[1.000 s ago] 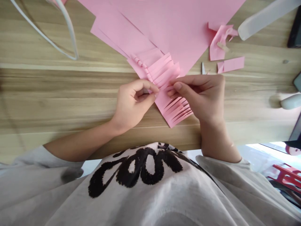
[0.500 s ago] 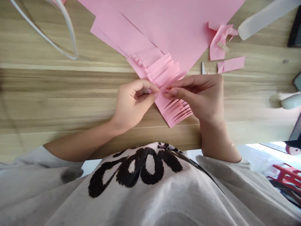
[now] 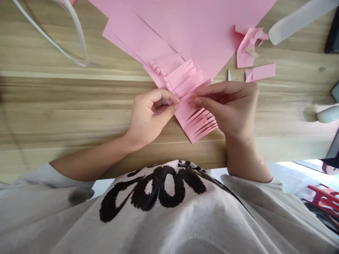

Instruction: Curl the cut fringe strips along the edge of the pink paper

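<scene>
A pink fringed paper strip lies slantwise on the wooden table in front of me. Its upper fringes are folded over along the left edge, while the lower cut fringes lie flat. My left hand pinches the strip's left edge between thumb and forefinger. On the other side, my right hand pinches one of the fringes with thumb and fingertips. Its remaining fingers are curled behind, partly hidden.
Large pink paper sheets spread beyond the strip. Crumpled pink scraps and a small pink piece lie at the right, by a pointed metal tip. A translucent white object and a white cable are farther out.
My right hand has slid slightly to the right, away from my left hand, along the fringe. The left hand and the strip stay in place.
</scene>
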Demonstrator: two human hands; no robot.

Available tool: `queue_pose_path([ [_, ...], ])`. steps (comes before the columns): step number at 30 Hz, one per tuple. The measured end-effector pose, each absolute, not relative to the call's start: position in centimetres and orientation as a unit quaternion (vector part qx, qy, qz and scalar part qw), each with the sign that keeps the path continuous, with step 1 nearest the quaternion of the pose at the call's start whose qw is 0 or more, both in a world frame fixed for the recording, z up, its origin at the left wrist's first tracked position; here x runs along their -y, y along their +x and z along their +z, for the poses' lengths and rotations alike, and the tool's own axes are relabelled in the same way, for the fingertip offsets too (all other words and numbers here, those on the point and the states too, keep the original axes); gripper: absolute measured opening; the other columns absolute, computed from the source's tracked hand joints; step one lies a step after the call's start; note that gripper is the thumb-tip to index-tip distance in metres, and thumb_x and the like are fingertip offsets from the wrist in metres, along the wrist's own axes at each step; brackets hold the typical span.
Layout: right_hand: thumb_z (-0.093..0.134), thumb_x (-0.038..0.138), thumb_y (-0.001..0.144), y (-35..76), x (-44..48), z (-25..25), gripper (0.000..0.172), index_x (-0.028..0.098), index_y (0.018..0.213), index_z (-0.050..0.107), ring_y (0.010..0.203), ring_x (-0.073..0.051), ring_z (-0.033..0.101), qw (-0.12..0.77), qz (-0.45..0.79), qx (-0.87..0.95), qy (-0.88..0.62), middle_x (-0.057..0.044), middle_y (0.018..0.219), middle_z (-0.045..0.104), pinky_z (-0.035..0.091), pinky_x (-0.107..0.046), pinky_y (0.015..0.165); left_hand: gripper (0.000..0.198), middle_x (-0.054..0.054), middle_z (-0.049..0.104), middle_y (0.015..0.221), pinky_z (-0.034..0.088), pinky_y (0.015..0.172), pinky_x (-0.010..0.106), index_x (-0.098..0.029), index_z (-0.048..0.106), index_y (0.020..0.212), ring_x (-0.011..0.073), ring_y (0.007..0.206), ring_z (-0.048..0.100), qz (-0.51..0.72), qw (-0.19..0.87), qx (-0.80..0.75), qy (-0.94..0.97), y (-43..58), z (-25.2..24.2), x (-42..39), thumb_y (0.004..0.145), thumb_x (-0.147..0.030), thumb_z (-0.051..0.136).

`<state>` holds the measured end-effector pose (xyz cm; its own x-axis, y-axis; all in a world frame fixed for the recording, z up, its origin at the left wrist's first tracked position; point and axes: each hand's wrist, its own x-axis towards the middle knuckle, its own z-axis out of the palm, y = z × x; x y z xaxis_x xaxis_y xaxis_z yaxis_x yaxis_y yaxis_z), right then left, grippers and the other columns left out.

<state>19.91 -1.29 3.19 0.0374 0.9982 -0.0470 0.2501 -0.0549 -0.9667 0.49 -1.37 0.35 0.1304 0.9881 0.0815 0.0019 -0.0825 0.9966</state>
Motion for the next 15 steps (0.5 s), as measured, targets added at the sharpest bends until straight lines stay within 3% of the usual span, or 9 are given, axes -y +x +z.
queue_pose_path([
  [7,0.087,0.014,0.069,20.05,1.15,3.06,0.018,0.026,0.08,0.079,0.074,-0.02,0.076,0.424,0.436,0.537,-0.585,0.003,0.08,0.079,0.07,-0.041,0.075,0.01,-0.001,0.076,0.082,0.057,0.069,0.028,-0.02,0.074,0.082,0.013,0.074,0.069,0.464,0.493,-0.467,0.569,0.42,0.38,1.35,0.082,-0.01,0.076],
  [15,0.088,0.01,0.067,19.92,1.16,3.32,0.017,0.022,0.075,0.077,0.068,-0.017,0.073,0.429,0.454,0.531,-0.572,0.002,0.073,0.076,0.068,-0.035,0.068,0.016,-0.001,0.076,0.08,0.055,0.066,0.022,-0.018,0.077,0.082,0.01,0.072,0.068,0.496,0.509,-0.444,0.546,0.56,0.36,1.35,0.079,-0.003,0.076],
])
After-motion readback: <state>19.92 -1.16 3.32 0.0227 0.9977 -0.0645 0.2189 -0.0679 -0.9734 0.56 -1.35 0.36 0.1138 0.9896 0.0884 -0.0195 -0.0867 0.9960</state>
